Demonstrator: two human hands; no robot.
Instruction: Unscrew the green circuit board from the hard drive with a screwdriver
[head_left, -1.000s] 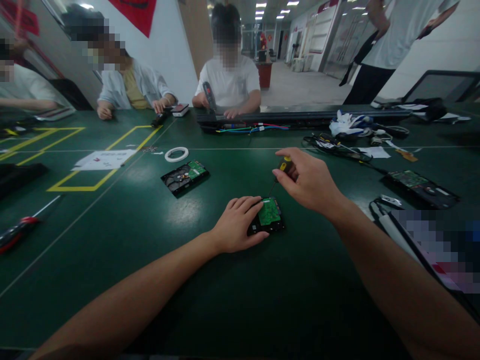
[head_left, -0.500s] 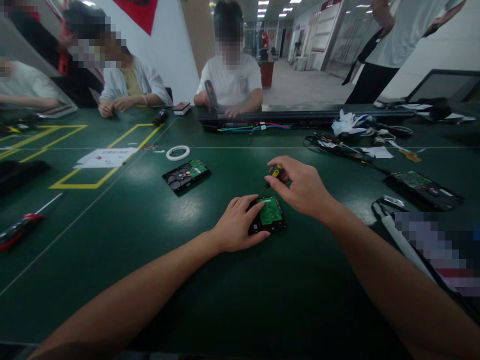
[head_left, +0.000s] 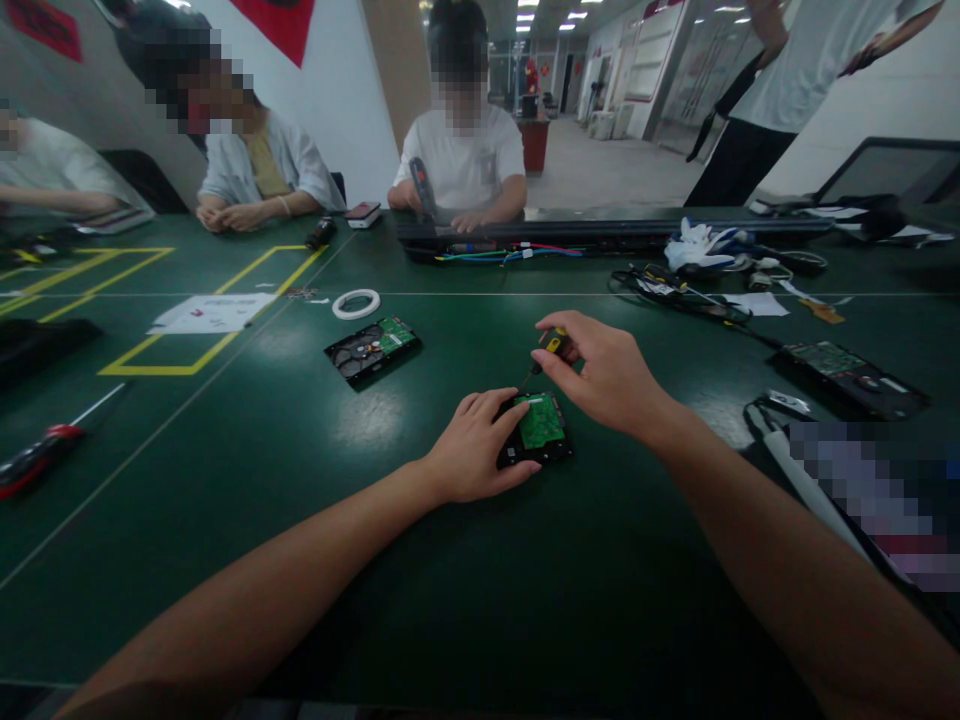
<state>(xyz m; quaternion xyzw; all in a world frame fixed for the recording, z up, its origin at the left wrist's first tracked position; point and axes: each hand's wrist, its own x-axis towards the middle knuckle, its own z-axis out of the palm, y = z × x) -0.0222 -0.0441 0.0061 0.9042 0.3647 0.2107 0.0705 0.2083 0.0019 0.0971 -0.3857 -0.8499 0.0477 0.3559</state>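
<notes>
A black hard drive [head_left: 557,448] with a green circuit board facing up lies on the green table in front of me. My left hand [head_left: 474,446] grips it from the left, the fingers over its top and the thumb along its near edge. My right hand [head_left: 611,372] is closed around the yellow-and-black handle of a screwdriver [head_left: 555,342]. The screwdriver's thin shaft slants down to the drive's far left corner, beside my left fingertips. Whether its tip sits in a screw is too small to tell.
A second hard drive [head_left: 373,352] lies to the left near a white ring [head_left: 356,304]; a third drive [head_left: 851,380] is at right. A red-and-black screwdriver [head_left: 45,455] lies far left. Cables [head_left: 667,290] and white gloves [head_left: 701,245] lie at back right. Several people are around the table.
Both my hands, the screwdriver and the drive stay almost exactly in place. At the back left, a dark-clothed figure has gone from view, and the seated person's hands have come together.
</notes>
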